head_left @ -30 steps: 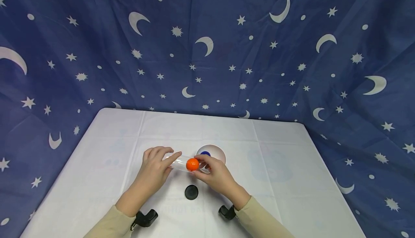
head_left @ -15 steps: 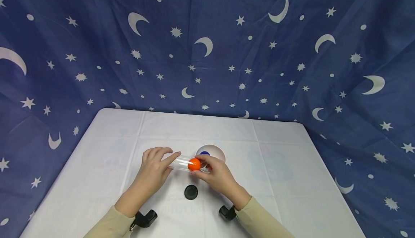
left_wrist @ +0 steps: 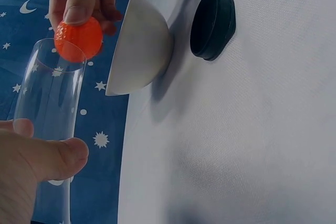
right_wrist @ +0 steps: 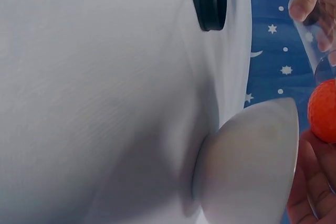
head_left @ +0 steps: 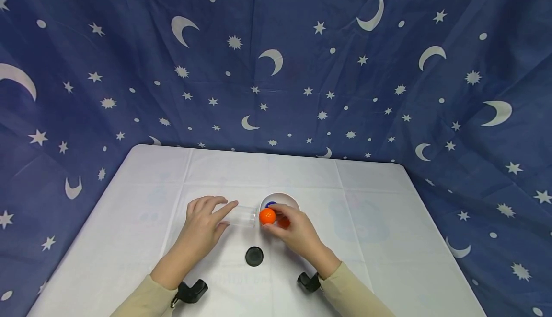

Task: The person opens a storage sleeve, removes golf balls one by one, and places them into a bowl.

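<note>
My left hand (head_left: 204, 223) grips a clear plastic tube (head_left: 242, 216), held sideways with its mouth toward the right. In the left wrist view the thumb curls round the tube (left_wrist: 50, 95), and the inside is see-through. Just off the mouth, my right hand (head_left: 295, 228) pinches an orange golf-like dimpled ball (head_left: 267, 216) between thumb and fingers. Behind that hand stands a white bowl (head_left: 280, 198), partly covered by it. A blue ball (head_left: 270, 205) and another orange ball (head_left: 283, 222) show in the bowl.
A round black cap (head_left: 254, 256) lies on the white-covered table (head_left: 366, 278) in front of the hands. Black wrist-camera mounts (head_left: 192, 291) sit at both sleeves. A blue curtain (head_left: 302, 43) with moons and stars hangs behind the table.
The orange ball has come out of the tube's mouth and moved right, held in my right hand. The left hand and tube have shifted slightly left.
</note>
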`<state>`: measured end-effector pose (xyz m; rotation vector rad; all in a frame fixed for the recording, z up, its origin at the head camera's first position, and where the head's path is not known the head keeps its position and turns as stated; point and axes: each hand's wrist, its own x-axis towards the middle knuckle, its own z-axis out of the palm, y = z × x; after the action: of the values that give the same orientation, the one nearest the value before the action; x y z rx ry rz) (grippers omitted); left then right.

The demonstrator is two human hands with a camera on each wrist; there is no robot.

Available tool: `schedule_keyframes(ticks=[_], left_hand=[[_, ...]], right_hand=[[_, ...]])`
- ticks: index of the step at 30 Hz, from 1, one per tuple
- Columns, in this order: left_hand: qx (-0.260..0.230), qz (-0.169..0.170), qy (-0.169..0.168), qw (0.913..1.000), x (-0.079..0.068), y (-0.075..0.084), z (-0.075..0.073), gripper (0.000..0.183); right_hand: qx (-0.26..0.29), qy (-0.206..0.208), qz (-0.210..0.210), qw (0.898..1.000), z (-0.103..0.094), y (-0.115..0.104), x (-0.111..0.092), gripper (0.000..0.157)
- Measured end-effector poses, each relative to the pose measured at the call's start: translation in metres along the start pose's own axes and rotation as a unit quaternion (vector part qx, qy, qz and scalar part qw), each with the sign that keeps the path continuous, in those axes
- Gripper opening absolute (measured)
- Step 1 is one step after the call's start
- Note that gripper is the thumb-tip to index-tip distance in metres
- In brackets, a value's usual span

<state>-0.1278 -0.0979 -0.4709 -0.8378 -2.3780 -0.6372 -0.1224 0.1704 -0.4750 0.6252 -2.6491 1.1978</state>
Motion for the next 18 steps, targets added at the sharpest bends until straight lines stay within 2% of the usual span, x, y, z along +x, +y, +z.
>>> schedule_keyframes(ticks=[10,14,18], left_hand=[[0.000,-0.002,0.000,1.0000,0.000,-0.001,0.000,0.061],[0.001,-0.003,0.000,1.0000,0.000,-0.002,0.001,0.060],[0.001,-0.006,-0.002,1.0000,-0.001,-0.001,0.001,0.060]], right_hand=[[-0.086,0.020,-0.005,0.996,0.000,0.007,0.000,0.043],[-0.117,0.024,0.005,0.993,0.001,0.011,0.000,0.042],[-0.126,0.027,0.016,0.992,0.003,0.013,0.000,0.041]])
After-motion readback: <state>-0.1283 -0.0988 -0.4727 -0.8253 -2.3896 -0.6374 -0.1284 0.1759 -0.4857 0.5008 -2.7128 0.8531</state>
